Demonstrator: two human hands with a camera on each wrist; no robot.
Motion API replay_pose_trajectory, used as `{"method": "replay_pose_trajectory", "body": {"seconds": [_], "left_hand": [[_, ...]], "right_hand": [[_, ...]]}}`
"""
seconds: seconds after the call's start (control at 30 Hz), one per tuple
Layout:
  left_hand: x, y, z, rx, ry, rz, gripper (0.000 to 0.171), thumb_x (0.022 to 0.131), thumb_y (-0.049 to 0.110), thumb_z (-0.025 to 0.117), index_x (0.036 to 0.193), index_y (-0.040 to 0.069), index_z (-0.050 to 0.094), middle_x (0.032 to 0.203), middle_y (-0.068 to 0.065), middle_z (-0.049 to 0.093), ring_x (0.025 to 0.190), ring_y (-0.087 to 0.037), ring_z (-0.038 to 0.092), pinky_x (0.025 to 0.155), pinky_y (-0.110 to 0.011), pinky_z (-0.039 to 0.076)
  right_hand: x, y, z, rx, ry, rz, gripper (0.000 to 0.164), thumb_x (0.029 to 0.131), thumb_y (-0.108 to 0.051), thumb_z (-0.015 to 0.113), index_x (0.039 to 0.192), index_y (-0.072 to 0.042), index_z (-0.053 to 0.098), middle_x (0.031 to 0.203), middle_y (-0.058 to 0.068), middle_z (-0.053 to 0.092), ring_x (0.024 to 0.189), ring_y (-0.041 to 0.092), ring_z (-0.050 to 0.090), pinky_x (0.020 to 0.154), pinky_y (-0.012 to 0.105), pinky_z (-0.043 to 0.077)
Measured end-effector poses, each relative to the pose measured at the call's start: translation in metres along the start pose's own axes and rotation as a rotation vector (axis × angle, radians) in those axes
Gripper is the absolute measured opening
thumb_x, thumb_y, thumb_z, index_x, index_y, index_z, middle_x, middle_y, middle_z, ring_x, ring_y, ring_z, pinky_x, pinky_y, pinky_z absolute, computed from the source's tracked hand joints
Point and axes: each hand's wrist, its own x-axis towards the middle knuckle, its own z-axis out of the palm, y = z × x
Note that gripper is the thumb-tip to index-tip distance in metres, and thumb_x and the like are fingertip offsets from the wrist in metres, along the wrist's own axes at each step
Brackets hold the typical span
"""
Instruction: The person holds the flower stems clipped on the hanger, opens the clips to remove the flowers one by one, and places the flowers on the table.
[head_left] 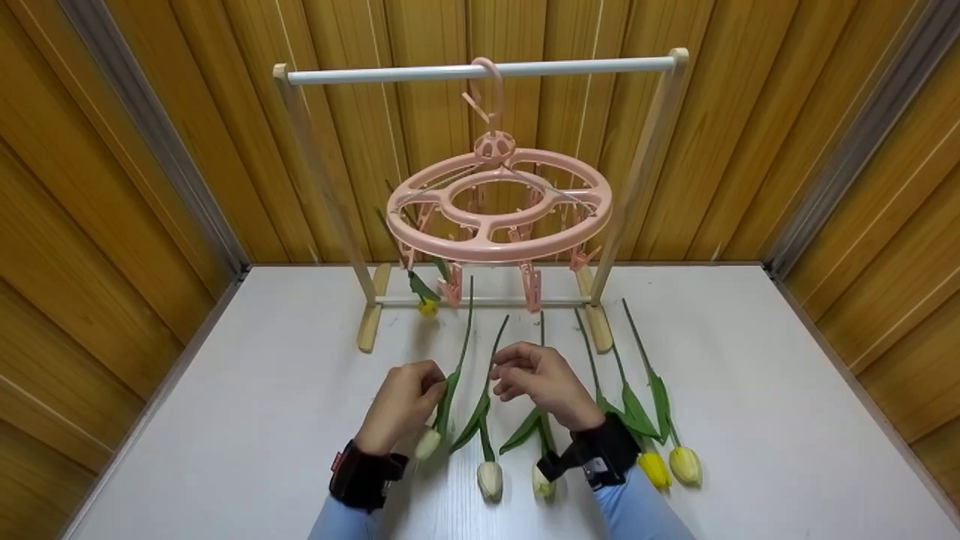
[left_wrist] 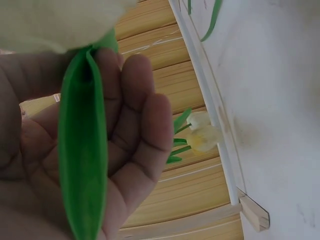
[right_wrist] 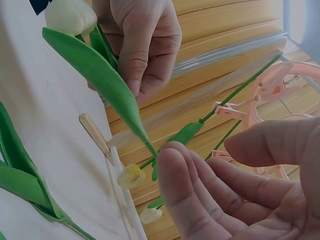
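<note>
My left hand pinches a white tulip just behind its bloom, the stem pointing up and away from me. In the left wrist view the pale bloom and a folded green leaf lie across the palm. To its right, my right hand hovers over the laid-out stems, fingers loosely bent and thumb apart, holding nothing. In the right wrist view, the held tulip's long leaf reaches down to the right hand's fingertips; whether they touch I cannot tell.
A pink round clip hanger hangs from a white bar on a wooden stand. Upside down at its left hangs a yellow tulip. White tulips and yellow tulips lie on the white table.
</note>
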Motion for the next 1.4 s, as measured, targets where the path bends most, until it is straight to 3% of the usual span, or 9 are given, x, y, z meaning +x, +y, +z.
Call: {"method": "replay_pose_trajectory", "body": {"seconds": [0.23, 0.6, 0.9, 1.1, 1.4], "left_hand": [[-0.002, -0.006, 0.002, 0.009, -0.041, -0.055, 0.013, 0.09, -0.001, 0.069, 0.078, 0.005, 0.07, 0.068, 0.002, 0.061, 0.063, -0.011, 0.052, 0.06, -0.029, 0.046], [-0.004, -0.01, 0.009, 0.015, -0.072, -0.124, 0.016, 0.089, 0.0, 0.067, 0.075, 0.007, 0.07, 0.071, 0.001, 0.063, 0.066, -0.014, 0.055, 0.065, -0.033, 0.048], [-0.007, -0.015, 0.015, 0.057, -0.124, -0.098, 0.013, 0.087, -0.002, 0.07, 0.075, 0.004, 0.072, 0.068, 0.001, 0.062, 0.064, -0.013, 0.054, 0.062, -0.032, 0.048], [-0.007, -0.017, 0.017, 0.067, -0.14, -0.141, 0.014, 0.085, -0.002, 0.069, 0.072, 0.004, 0.07, 0.065, 0.0, 0.06, 0.062, -0.014, 0.052, 0.059, -0.031, 0.044], [-0.006, -0.022, 0.021, 0.09, -0.148, -0.196, 0.014, 0.084, 0.0, 0.071, 0.07, 0.004, 0.07, 0.069, -0.002, 0.062, 0.063, -0.016, 0.053, 0.057, -0.032, 0.045]], "right_hand": [[0.0, 0.001, -0.006, -0.051, 0.03, -0.013, 0.028, 0.101, -0.002, 0.058, 0.123, 0.014, 0.06, 0.11, 0.028, 0.067, 0.088, 0.022, 0.071, 0.078, 0.031, 0.061], [-0.002, -0.001, -0.02, -0.027, 0.091, -0.023, 0.029, 0.101, -0.005, 0.062, 0.124, 0.012, 0.061, 0.111, 0.027, 0.067, 0.088, 0.02, 0.07, 0.079, 0.032, 0.06], [-0.003, -0.002, -0.022, -0.027, 0.087, -0.024, 0.029, 0.101, -0.005, 0.061, 0.124, 0.013, 0.06, 0.111, 0.024, 0.069, 0.089, 0.02, 0.071, 0.079, 0.031, 0.06], [-0.003, -0.002, -0.023, -0.024, 0.084, -0.025, 0.029, 0.101, -0.005, 0.061, 0.124, 0.013, 0.06, 0.108, 0.016, 0.071, 0.09, 0.02, 0.071, 0.08, 0.031, 0.06], [-0.003, -0.002, -0.025, -0.02, 0.079, -0.027, 0.029, 0.102, -0.006, 0.061, 0.124, 0.012, 0.06, 0.112, 0.023, 0.07, 0.09, 0.02, 0.07, 0.08, 0.03, 0.06]]}}
